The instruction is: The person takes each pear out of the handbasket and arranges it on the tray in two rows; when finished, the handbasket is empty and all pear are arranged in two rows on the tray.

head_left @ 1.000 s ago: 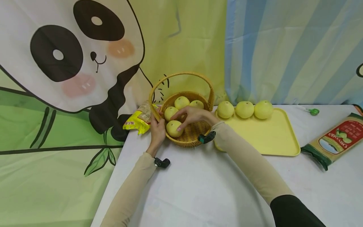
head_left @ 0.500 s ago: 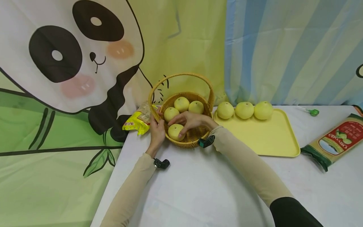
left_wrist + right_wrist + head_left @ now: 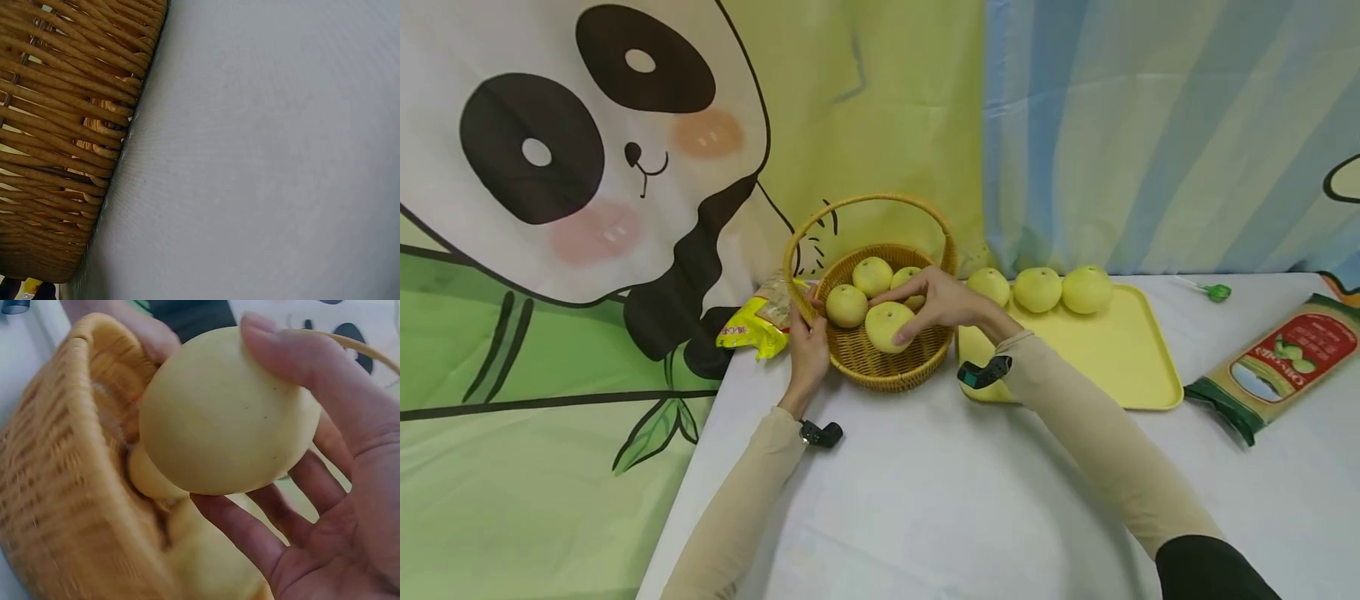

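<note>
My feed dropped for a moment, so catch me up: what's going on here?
A person's right grip holds a pale yellow fruit at the opening of the wicker basket, while the left grip holds the basket's left side near the handle. Three similar fruits lie in the basket, and three more sit along the far edge of the yellow tray.

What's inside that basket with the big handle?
Three yellow fruits rest inside the basket; the right hand partly hides one of them and holds a fourth fruit. Anything under the fruits is covered, so I can't see it.
</note>
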`<state>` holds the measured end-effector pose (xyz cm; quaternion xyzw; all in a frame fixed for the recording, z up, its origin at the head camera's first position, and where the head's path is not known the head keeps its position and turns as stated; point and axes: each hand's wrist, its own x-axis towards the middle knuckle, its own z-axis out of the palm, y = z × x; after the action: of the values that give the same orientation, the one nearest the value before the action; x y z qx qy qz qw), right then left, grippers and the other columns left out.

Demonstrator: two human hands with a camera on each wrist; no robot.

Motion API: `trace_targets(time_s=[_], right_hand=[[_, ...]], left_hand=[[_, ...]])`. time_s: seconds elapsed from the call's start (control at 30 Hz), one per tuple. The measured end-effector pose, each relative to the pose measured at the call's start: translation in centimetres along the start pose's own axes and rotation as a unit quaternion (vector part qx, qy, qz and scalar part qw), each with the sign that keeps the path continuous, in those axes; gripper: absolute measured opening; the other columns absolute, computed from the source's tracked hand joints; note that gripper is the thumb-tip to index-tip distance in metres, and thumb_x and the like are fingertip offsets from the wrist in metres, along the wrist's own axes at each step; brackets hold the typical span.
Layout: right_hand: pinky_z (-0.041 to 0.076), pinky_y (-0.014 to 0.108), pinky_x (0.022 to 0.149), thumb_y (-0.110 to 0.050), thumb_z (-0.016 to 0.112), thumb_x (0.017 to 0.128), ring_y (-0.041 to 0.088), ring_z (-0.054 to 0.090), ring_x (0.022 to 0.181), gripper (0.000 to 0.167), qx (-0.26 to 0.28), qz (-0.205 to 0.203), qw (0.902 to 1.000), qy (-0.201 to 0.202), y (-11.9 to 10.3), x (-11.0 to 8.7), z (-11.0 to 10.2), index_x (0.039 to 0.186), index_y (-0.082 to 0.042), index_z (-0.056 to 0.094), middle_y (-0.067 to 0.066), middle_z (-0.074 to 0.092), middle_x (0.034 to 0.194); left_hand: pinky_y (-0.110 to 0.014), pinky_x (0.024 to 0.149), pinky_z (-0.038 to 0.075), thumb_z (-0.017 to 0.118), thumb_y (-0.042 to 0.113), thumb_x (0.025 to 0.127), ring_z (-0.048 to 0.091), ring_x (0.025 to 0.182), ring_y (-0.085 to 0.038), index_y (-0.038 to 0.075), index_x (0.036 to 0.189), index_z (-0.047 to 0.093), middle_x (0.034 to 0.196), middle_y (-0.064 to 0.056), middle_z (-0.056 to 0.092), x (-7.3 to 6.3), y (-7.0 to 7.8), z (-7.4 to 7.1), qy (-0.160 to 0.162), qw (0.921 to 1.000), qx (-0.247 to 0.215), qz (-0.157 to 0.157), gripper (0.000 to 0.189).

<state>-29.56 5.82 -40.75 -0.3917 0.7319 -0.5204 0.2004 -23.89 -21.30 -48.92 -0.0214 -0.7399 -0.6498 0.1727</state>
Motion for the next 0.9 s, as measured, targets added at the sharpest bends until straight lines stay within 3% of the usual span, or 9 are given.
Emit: trace_targets(time_s=[0.17,0.33,0.53,0.6,0.63,0.7,0.77,0.83,0.9], right_hand=[[0.036,0.025,0.055,-0.014,0.094,0.079,0.013,0.022,0.053,0.056,-0.002,-0.010,0.9996,0.026,-0.9,-3.0,-2.9,0.132,-0.018,0.076,0.002,0.077,0.131],[0.024,0.027,0.044,-0.006,0.092,0.080,0.016,0.010,0.047,0.053,0.012,-0.007,0.9981,0.061,-1.4,-6.7,-5.7,0.131,-0.012,0.077,0.005,0.075,0.134],[0.020,0.034,0.042,0.000,0.088,0.082,0.017,0.009,0.045,0.053,0.017,0.007,0.9931,0.116,-1.0,-11.1,-8.8,0.134,-0.004,0.073,-0.003,0.077,0.131],[0.025,0.031,0.041,0.005,0.085,0.084,0.011,0.014,0.042,0.054,0.028,0.002,0.9914,0.128,-0.8,-12.6,-9.8,0.136,0.001,0.070,-0.005,0.077,0.129],[0.032,0.026,0.042,0.008,0.083,0.084,0.006,0.028,0.041,0.055,0.035,-0.004,0.9906,0.132,-0.7,-13.3,-10.4,0.137,0.004,0.068,-0.004,0.077,0.129],[0.047,0.017,0.051,0.014,0.079,0.084,0.000,0.057,0.055,0.055,0.054,-0.014,0.9880,0.144,-0.5,-14.6,-11.5,0.137,0.009,0.064,-0.003,0.077,0.130],[0.060,0.017,0.067,0.019,0.075,0.084,0.005,0.075,0.088,0.056,0.074,-0.020,0.9850,0.155,-0.4,-16.0,-12.5,0.138,0.012,0.062,0.000,0.075,0.134],[0.065,0.024,0.080,0.022,0.073,0.084,0.013,0.072,0.120,0.057,0.087,-0.020,0.9812,0.172,-0.3,-17.4,-13.5,0.139,0.014,0.060,0.001,0.075,0.135],[0.064,0.025,0.085,0.024,0.071,0.084,0.014,0.069,0.126,0.057,0.095,-0.018,0.9765,0.192,-0.1,-18.7,-14.5,0.139,0.015,0.059,0.002,0.075,0.135]], left_hand=[[-0.039,0.134,0.021,0.036,0.000,0.109,0.028,0.161,-0.020,-0.001,0.151,0.038,0.172,-0.015,0.034,-0.1,0.2,-0.1,0.000,1.0000,-0.004,-0.009,0.043],[-0.039,0.135,0.020,0.036,-0.001,0.108,0.027,0.162,-0.023,-0.008,0.144,0.041,0.173,-0.017,0.033,-0.1,0.4,0.0,0.000,0.9997,-0.017,-0.014,0.036],[-0.039,0.134,0.023,0.037,-0.002,0.107,0.032,0.160,-0.021,-0.007,0.135,0.044,0.171,-0.017,0.036,-0.2,0.2,0.0,0.011,0.9999,-0.007,-0.009,0.029],[-0.039,0.134,0.024,0.037,-0.002,0.106,0.032,0.159,-0.021,-0.006,0.136,0.044,0.171,-0.018,0.036,-0.2,0.2,0.0,0.012,0.9999,-0.007,-0.008,0.030],[-0.039,0.134,0.024,0.037,-0.002,0.106,0.032,0.160,-0.021,-0.006,0.136,0.043,0.171,-0.018,0.036,-0.1,0.1,0.0,0.012,0.9999,-0.008,-0.009,0.031],[-0.039,0.134,0.024,0.037,-0.002,0.106,0.032,0.160,-0.021,-0.006,0.137,0.043,0.171,-0.019,0.035,-0.1,0.1,0.1,0.011,0.9999,-0.008,-0.010,0.031],[-0.039,0.134,0.024,0.037,-0.002,0.106,0.032,0.160,-0.021,-0.006,0.137,0.042,0.171,-0.019,0.035,-0.1,0.1,0.1,0.010,0.9999,-0.009,-0.010,0.032],[-0.039,0.134,0.024,0.037,-0.002,0.106,0.032,0.160,-0.021,-0.007,0.137,0.042,0.171,-0.018,0.035,-0.1,0.1,0.1,0.009,0.9999,-0.008,-0.010,0.032],[-0.039,0.134,0.024,0.037,-0.001,0.106,0.032,0.159,-0.021,-0.007,0.136,0.042,0.171,-0.017,0.036,0.0,0.2,0.1,0.009,0.9999,-0.003,-0.010,0.031]])
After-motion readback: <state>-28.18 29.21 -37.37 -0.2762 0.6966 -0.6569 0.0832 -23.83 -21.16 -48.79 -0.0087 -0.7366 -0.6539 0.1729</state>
